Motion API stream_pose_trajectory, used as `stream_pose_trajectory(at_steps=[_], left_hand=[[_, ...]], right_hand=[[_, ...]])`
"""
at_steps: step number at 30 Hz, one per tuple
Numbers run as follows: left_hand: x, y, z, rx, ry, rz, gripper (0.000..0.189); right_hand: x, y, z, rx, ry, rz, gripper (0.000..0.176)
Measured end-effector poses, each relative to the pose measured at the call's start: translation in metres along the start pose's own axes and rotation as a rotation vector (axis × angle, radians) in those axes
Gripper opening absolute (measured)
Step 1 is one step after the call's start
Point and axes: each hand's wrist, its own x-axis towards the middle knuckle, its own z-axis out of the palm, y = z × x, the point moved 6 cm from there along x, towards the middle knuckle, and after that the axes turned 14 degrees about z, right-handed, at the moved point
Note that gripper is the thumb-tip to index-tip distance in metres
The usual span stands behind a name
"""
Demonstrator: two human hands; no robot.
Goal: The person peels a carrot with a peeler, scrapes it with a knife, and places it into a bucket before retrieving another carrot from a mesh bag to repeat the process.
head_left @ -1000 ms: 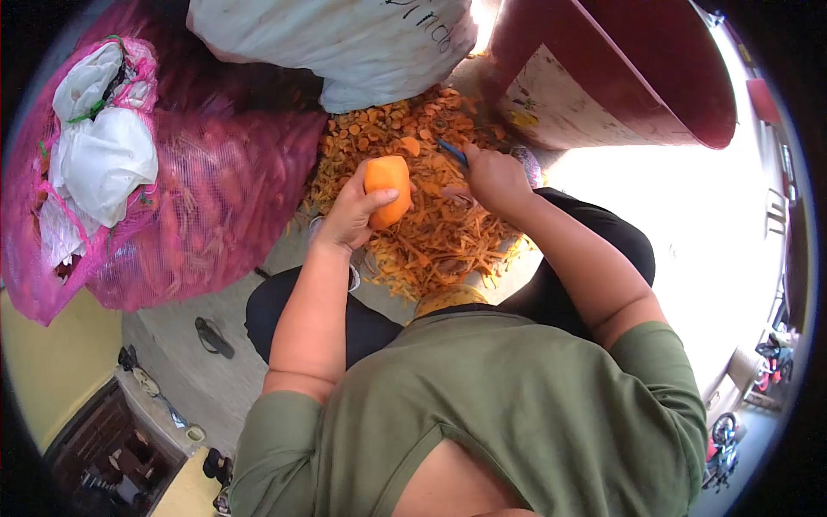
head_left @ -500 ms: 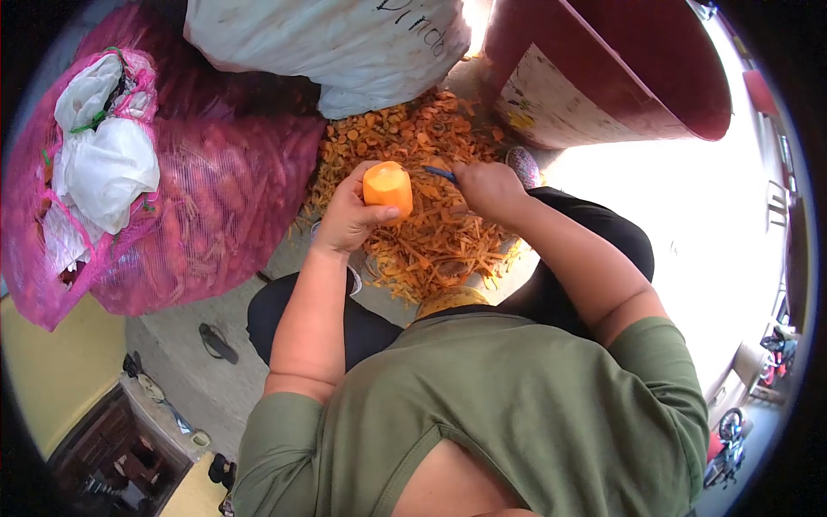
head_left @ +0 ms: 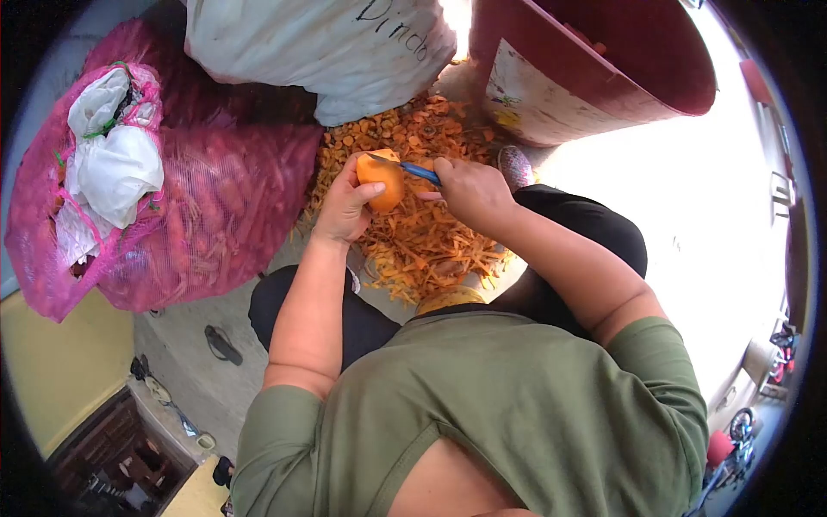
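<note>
My left hand is wrapped round a thick, peeled orange carrot, held up above the pile with its flat end facing up. In my right hand is a small knife with a blue handle. Its dark blade lies against the top end of the carrot. Beneath both hands spreads a heap of orange peelings, with round cut-off ends among them toward the back.
At left stands a pink mesh sack full of carrots, with white plastic at its mouth. A white sack with writing is behind the heap. A large red tub stands at the right. A flip-flop lies on the floor.
My right hand has moved left, bringing the knife from beside the carrot onto its top end. The carrot has shifted slightly up and to the left in view.
</note>
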Motion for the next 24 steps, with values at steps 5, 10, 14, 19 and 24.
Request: stream_pose_trajectory(at_steps=[5, 10, 14, 19, 24], left_hand=[[-0.001, -0.010, 0.002, -0.013, -0.007, -0.038, 0.046], [-0.009, -0.009, 0.003, -0.102, 0.031, -0.069, 0.049], [-0.021, 0.018, 0.036, -0.115, -0.130, -0.038, 0.047], [0.005, 0.032, 0.054, 0.133, -0.082, -0.166, 0.048], [0.088, 0.124, 0.180, -0.088, -0.372, 0.183, 0.034]], right_hand=[[0.002, 0.007, -0.001, -0.019, -0.050, 0.015, 0.019], [0.004, 0.013, 0.000, 0.013, -0.045, 0.059, 0.015], [0.023, 0.056, 0.018, -0.023, -0.154, 0.207, 0.015], [0.016, 0.038, 0.012, -0.103, -0.251, 0.194, 0.018], [0.014, 0.022, 0.011, -0.121, -0.323, 0.150, 0.019]])
